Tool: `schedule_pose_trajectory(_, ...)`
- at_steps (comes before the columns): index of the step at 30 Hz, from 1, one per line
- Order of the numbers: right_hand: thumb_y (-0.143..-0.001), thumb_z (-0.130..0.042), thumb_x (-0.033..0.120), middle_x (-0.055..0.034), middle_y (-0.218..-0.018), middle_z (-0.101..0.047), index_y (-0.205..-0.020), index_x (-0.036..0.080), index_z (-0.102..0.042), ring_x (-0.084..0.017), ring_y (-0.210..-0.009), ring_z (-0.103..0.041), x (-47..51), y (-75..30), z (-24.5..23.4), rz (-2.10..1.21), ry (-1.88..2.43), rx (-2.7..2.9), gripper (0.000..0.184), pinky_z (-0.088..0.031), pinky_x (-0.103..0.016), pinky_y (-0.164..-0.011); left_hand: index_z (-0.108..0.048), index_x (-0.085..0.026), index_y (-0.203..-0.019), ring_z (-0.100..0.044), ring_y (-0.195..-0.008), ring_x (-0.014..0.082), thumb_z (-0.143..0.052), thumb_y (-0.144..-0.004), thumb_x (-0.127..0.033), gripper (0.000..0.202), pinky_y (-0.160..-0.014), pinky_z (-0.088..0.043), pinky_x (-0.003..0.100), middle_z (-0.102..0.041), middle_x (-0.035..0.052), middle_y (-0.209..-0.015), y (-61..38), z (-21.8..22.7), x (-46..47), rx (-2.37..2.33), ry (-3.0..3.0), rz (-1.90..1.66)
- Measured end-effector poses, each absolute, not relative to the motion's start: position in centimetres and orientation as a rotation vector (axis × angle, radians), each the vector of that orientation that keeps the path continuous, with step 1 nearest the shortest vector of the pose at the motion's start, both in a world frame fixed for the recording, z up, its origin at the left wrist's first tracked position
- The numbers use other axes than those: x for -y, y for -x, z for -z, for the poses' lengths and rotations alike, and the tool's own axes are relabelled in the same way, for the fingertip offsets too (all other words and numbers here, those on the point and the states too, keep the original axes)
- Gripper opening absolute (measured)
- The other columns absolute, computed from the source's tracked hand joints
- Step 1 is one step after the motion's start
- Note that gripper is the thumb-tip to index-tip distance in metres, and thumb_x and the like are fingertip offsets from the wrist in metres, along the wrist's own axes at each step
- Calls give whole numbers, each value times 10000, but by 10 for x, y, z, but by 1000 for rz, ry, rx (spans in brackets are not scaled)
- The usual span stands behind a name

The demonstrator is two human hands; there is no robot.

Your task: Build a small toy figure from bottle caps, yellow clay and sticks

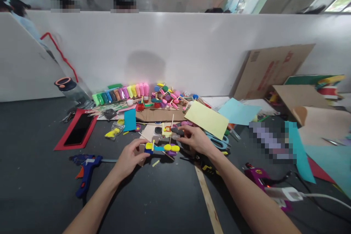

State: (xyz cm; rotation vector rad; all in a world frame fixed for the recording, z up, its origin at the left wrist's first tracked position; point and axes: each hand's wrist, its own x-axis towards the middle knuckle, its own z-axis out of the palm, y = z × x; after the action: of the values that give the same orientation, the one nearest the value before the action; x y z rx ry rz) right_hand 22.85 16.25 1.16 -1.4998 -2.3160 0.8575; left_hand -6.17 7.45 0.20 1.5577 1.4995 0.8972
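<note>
Looking down at the dark grey tabletop (41, 175), I see my left hand (131, 157) curled loosely around the near end of a small model built of wooden sticks and coloured clay lumps (161, 146), thumb and fingers touching its blue-and-yellow end. My right hand (195, 139) rests on the far side of the same model, fingers bent narrow and pinching a dark clay piece at its top; how firm that grip is, I cannot tell. The model sits on the table between both hands, near the middle of the view.

Just behind it lies a pale yellow sheet of paper (207, 119), beside a light blue sheet (238, 111). A row of bright clay packets (122, 93) lines the white partition wall (192, 51). To my left lie a blue hot-glue gun (85, 170) and a black phone on a red felt mat (76, 129). A purple glue gun (259, 175) lies to my right, near teal-handled scissors (219, 140). A brown cardboard sheet (271, 67) leans on the wall.
</note>
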Motion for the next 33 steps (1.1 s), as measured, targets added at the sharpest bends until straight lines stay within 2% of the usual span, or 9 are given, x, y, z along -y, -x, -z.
schedule_pose_trajectory(7,-966,-621,364,-90,-1255,-631,-1258,173,-595,-226,-1054,-655,-149,-226,-8,-901,1516,2346,350,-574,-438,-885,-704,-202,-1057,-617,-773,160,-713,-785,-264,280,-721,-523,293,-662,55,-1080,59,8,-72,-1356,-1549,-947)
schedule_pose_trajectory(10,-966,-622,366,-89,-1251,-632,-1256,172,-596,-225,-1051,-656,-145,-225,-8,-902,1543,2352,350,-575,-437,-883,-705,-206,-1068,-633,-783,155,-705,-796,-262,278,-710,-549,311,-628,90,-1226,57,11,-70,-1328,-1541,-968)
schedule_pose_trajectory(13,-966,-621,367,-89,-1248,-633,-1254,171,-597,-224,-1048,-657,-140,-224,-7,-898,1558,2362,349,-576,-435,-880,-718,-219,-1050,-661,-981,207,-713,-791,-253,261,-819,-561,363,-556,120,-1391,57,14,-66,-1324,-1548,-995)
schedule_pose_trajectory(16,-967,-620,365,-89,-1248,-633,-1254,172,-597,-223,-1047,-657,-135,-221,-7,-887,1570,2379,347,-575,-435,-881,-722,-232,-1043,-575,-1249,270,-711,-795,-247,248,-930,-540,402,-529,121,-1443,60,15,-61,-1333,-1562,-1017)
schedule_pose_trajectory(19,-968,-618,365,-90,-1250,-633,-1252,175,-599,-222,-1048,-656,-132,-216,-6,-863,1597,2391,343,-574,-435,-883,-721,-243,-1060,-550,-1293,278,-705,-803,-239,257,-969,-529,425,-542,116,-1432,64,16,-55,-1357,-1575,-1010)
schedule_pose_trajectory(25,-970,-615,371,-87,-1230,-642,-1239,174,-605,-214,-1028,-661,-128,-208,-6,-844,1633,2429,334,-577,-426,-872,-707,-229,-1075,-618,-1187,258,-683,-824,-226,252,-935,-555,409,-568,115,-1347,64,23,-47,-1404,-1593,-965)
schedule_pose_trajectory(29,-972,-610,377,-83,-1210,-649,-1229,174,-609,-206,-1004,-666,-126,-205,-7,-821,1641,2441,328,-581,-414,-858,-705,-240,-1092,-598,-1205,245,-681,-825,-213,270,-974,-534,387,-596,88,-1273,64,27,-47,-1403,-1639,-922)
schedule_pose_trajectory(33,-971,-613,375,-78,-1183,-657,-1210,170,-616,-198,-979,-669,-126,-208,-4,-769,1630,2446,314,-584,-403,-841,-709,-237,-1058,-615,-1131,253,-694,-818,-215,241,-946,-533,397,-638,82,-1179,68,25,-49,-1424,-1690,-860)
